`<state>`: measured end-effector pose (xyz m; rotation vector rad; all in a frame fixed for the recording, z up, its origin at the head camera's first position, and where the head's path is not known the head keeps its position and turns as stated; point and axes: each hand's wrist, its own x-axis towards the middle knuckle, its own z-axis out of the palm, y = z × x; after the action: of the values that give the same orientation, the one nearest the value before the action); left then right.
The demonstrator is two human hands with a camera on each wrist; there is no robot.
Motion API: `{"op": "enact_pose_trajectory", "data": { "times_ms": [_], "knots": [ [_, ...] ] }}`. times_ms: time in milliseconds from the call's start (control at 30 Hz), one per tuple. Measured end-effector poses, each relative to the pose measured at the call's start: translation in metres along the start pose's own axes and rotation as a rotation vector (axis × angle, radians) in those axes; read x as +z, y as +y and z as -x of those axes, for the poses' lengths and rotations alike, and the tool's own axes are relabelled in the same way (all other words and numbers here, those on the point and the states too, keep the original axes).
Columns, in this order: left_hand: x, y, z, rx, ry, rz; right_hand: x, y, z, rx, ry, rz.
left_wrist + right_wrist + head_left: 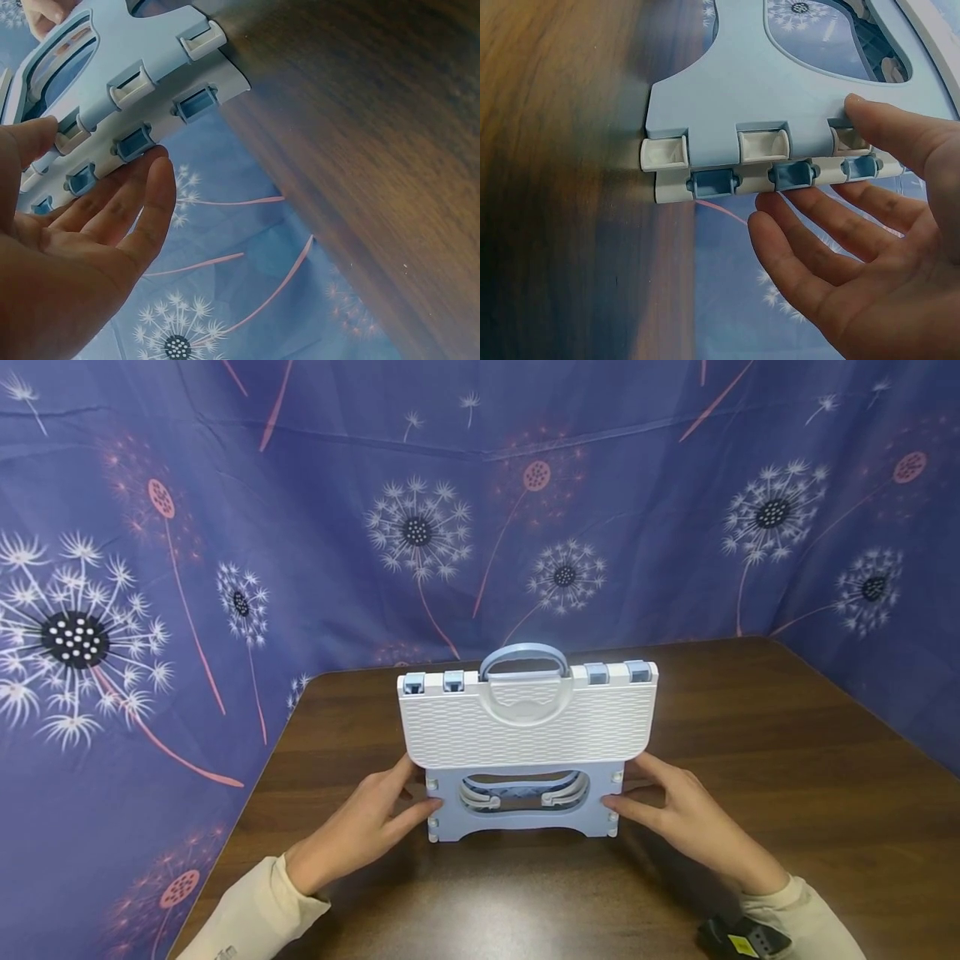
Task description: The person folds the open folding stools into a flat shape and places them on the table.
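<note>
A white and light blue folding step stool point(450, 731) stands on the table, partly folded, its textured white top panel tilted toward me. A light blue handle point(525, 650) arches over its upper edge. Below the top, the blue leg panel point(447, 810) has a wide oval opening. My left hand point(363, 818) grips the stool's left side, thumb on the front panel and fingers behind. On the opposite side my right hand point(686, 822) holds it in the same way. Both wrist views show the hinged edges, with white hinge pieces point(765, 146) and blue ones point(135, 142), between thumb and fingers.
The brown wooden table point(787, 760) extends around the stool. Blue cloth point(300, 485) with dandelion prints hangs behind and along both sides. A black device with a yellow label point(742, 946) sits at the right wrist, by the sleeve.
</note>
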<state>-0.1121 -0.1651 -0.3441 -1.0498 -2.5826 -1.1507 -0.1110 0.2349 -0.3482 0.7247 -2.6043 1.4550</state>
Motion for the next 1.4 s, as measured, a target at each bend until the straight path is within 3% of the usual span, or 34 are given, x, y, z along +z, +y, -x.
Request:
{"op": "enact_pose_trajectory", "data": {
  "times_ms": [467,900,1133,1400],
  "knots": [
    [-0.003,0.002,-0.002,0.012,0.011,-0.027,-0.003,0.000,-0.010,-0.107,-0.003,0.079],
    [-0.002,-0.002,-0.001,0.037,0.043,-0.007,-0.003,-0.006,-0.017,-0.127,-0.010,0.135],
    [-0.003,-0.005,-0.009,0.058,0.067,-0.051,-0.003,-0.004,-0.023,-0.129,0.002,0.184],
    [-0.003,-0.012,-0.016,0.036,0.072,-0.024,-0.002,-0.002,-0.034,-0.149,0.004,0.255]
  ]
}}
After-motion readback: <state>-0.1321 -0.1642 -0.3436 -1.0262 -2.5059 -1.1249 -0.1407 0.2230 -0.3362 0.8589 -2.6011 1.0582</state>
